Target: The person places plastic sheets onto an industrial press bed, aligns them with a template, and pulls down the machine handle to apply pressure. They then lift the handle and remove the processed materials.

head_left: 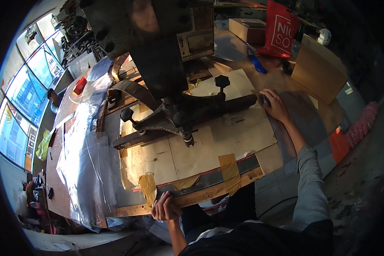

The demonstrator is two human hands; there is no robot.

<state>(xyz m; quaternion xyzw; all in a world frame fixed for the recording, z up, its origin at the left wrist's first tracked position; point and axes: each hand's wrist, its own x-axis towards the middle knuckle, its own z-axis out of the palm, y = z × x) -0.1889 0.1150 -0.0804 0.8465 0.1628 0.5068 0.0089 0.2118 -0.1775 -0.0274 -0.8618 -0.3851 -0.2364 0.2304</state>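
Observation:
My left hand (166,207) is at the near edge of a wooden board (202,195), fingers curled over its edge beside a strip of brown tape (148,189). My right hand (275,105) is closed around a small dark knob-like piece (266,101), just past the right end of a long dark metal bar (239,103). That bar hangs from the black column of a machine (160,68), above a pale tan sheet (200,149) taped on the board. Black star-shaped knobs (222,82) stand on the bar's bracket.
Clear plastic sheets (87,166) drape over the table's left side. An open cardboard box (319,70), a red bag (279,30) and a blue object (257,64) are at the back right. An orange bag (338,145) and a pink bundle (362,123) stand further right. Another person (53,97) is by the windows.

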